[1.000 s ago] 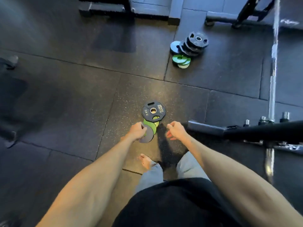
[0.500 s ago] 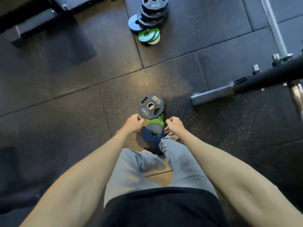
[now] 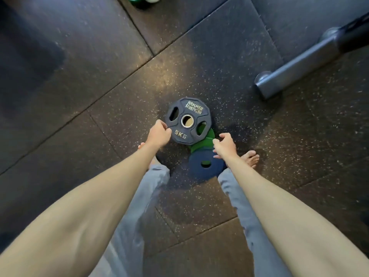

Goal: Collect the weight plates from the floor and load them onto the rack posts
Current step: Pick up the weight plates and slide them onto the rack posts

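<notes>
A: Where's the pile?

B: On the floor (image 3: 99, 80), between the two hands. Black plate (image 3: 187, 120) on top, just ahead of the left hand (image 3: 159, 134), marked 5KG. Green plates (image 3: 205, 139) half under it, at the fingertips of the right hand (image 3: 224, 143). Blue plate (image 3: 203, 162) is nearest the person, just behind the right hand, beside the wrist.

A: Hands?

B: Left: fingers curled round the black plate's near-left rim, gripping it. Right: fingers curled at the green plates' edge. Pinching or only touching, cannot tell. Both arms reach down and forward, wrists low, person bent over the pile.

A: How will they handle?

B: My read: the black one is rigid, coated, dense. Heavy for one hand at the rim alone, and likely to lever out of the fingers. It has slots round the hub, which look like the better hold: fingers through a slot, thumb over the rim. The coloured ones are thin, small, probably light. They lie flat and overlapped, so awkward to get under. Slide one off the pile's edge, or hook the centre hole.

A: Risks?

B: Bare feet (image 3: 250, 156) just behind the hands, either side of the pile. A dropped plate could land on toes.

A: Rack?

B: Only a grey tube (image 3: 295, 62), well ahead and to the right of the right hand. No posts in view.
</notes>
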A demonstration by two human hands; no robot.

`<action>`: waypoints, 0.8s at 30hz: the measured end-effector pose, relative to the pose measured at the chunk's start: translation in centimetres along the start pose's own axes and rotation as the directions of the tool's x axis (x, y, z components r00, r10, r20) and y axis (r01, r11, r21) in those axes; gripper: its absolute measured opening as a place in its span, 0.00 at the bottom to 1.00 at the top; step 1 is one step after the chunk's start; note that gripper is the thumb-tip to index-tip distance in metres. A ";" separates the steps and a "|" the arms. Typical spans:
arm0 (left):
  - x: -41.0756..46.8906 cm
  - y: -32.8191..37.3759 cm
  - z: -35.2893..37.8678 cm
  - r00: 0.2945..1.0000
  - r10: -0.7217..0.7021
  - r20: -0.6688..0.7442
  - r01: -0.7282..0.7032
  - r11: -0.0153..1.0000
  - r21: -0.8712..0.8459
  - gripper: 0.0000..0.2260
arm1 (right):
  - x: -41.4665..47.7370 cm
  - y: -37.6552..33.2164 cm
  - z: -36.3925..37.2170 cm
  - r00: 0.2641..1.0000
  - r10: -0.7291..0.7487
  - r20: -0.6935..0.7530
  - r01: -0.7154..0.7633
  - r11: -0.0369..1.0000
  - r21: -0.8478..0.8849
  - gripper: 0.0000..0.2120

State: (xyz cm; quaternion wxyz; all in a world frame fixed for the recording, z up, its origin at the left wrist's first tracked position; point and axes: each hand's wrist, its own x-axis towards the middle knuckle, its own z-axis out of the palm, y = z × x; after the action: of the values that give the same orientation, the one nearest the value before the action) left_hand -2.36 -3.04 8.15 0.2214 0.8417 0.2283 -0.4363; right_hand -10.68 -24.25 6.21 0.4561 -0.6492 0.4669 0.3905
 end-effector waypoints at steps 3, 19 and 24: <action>7.9 -1.2 2.6 1.000 0.008 -0.002 -0.008 1.000 0.004 0.17 | 6.6 1.2 2.9 0.999 0.035 -0.030 -0.034 0.999 0.037 0.21; 26.3 -2.3 9.1 0.992 0.117 -0.041 -0.099 0.946 0.308 0.20 | 20.6 2.8 10.5 0.985 0.060 -0.163 -0.011 0.958 0.285 0.18; 23.7 -1.9 8.8 0.994 0.109 -0.023 -0.097 0.945 0.312 0.19 | 17.5 1.9 9.6 0.974 0.003 -0.226 0.068 0.950 0.306 0.13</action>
State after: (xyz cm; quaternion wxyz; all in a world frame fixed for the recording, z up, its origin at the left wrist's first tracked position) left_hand 3.15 -2.02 -16.61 0.1045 0.8853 0.1171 -0.4377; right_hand -8.75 -19.74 -13.21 0.5038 -0.6166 0.5600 0.2288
